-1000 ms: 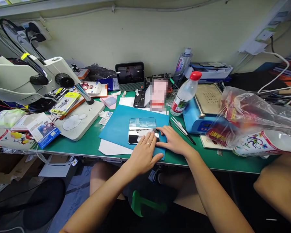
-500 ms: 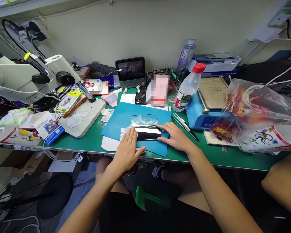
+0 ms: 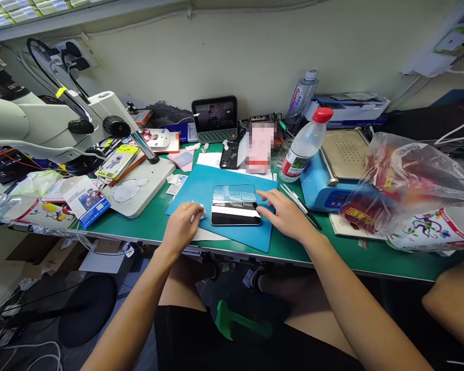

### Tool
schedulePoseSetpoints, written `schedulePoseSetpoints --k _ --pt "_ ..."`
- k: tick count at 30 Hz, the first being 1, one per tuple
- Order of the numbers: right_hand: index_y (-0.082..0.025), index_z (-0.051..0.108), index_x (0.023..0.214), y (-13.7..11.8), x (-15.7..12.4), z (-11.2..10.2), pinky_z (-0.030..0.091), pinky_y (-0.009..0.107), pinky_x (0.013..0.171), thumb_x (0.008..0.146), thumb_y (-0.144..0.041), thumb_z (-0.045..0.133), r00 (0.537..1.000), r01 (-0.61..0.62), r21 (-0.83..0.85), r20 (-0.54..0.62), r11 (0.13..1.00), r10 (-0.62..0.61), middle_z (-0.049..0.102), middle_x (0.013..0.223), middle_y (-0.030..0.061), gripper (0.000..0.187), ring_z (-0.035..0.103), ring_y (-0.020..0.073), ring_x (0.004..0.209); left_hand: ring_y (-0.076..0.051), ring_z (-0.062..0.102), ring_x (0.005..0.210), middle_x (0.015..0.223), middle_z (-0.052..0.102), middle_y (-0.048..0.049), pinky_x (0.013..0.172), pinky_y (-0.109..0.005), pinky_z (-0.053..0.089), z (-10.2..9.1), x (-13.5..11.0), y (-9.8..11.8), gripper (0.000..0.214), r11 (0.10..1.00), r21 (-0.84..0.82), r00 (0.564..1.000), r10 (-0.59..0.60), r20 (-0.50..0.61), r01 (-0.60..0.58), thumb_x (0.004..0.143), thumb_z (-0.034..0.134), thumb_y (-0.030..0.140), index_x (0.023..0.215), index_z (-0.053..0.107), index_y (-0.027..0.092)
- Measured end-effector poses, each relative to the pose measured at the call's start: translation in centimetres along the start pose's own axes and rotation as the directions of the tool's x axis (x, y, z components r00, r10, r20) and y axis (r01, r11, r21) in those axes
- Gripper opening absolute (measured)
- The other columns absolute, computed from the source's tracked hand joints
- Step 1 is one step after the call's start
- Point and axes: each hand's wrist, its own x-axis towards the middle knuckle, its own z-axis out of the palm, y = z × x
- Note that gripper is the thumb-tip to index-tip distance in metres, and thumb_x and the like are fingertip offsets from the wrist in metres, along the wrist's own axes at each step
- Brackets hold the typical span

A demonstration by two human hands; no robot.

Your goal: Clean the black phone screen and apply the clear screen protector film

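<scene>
Phone point(image 3: 235, 216), likely stiff, slick and fragile, best held by its edges, lies on the mat point(image 3: 193, 188), right hand point(image 3: 284, 212) loosely spread beside it, left hand point(image 3: 182, 224) pinching tissue point(image 3: 203, 212)

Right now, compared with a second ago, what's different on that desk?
The left hand has moved left off the glossy panel, over the left side of the blue mat. The white wipe, pressed on the panel before, is now bunched in that hand, mostly hidden. The right hand stays by the panel's right edge; the panel and red-capped bottle look unmoved.
</scene>
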Motion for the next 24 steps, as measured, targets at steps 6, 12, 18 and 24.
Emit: schedulePoseSetpoints --k 6,12,18,24 --pt "-0.017 0.062 0.145 -0.5 3.1 -0.3 0.051 0.049 0.106 0.097 -0.029 0.048 0.979 -0.194 0.063 -0.047 0.979 0.197 0.068 0.141 0.0162 0.051 0.068 0.0321 0.118 -0.034 0.066 0.118 0.119 0.074 -0.0143 0.108 -0.051 0.048 -0.6 4.1 -0.1 0.023 0.998 0.016 0.997 -0.064 0.051 0.064 0.098 0.049 0.02 0.109 0.069 0.02" --pt "-0.018 0.047 0.158 0.5 3.5 1.4 0.048 0.05 0.114 0.097 -0.031 0.049 0.948 -0.312 0.223 0.001 0.924 0.319 0.059 0.155 0.0154 0.062 0.061 0.0307 0.135 -0.036 0.053 0.142 0.147 0.065 -0.0141 0.127 -0.061 0.021 1.4 5.8 2.8 0.031 0.987 -0.092 0.972 -0.107 0.211 0.129 0.099 0.046 0.021 0.119 0.069 0.019" --pt "-0.022 0.038 0.163 0.2 3.3 2.2 0.036 0.049 0.125 0.097 -0.039 0.054 0.927 -0.353 0.396 0.024 0.848 0.375 0.051 0.163 0.0145 0.069 0.05 0.0277 0.148 -0.035 0.038 0.156 0.163 0.05 -0.0161 0.128 -0.059 0.024 2.4 6.0 4.1 0.055 0.863 -0.341 0.911 -0.271 0.31 0.372 0.103 0.042 0.042 0.152 0.05 0.017" --pt "-0.022 0.047 0.156 0.2 3.8 2.0 0.046 0.05 0.117 0.097 -0.053 0.055 0.899 -0.366 0.553 0.004 0.748 0.438 0.059 0.157 0.0155 0.067 0.058 0.0295 0.142 -0.029 0.028 0.162 0.176 0.027 -0.0086 0.124 -0.048 0.04 2.5 7.2 3.7 0.065 0.562 -0.63 0.838 -0.442 0.32 0.537 0.105 0.031 0.061 0.159 0.039 0.026"
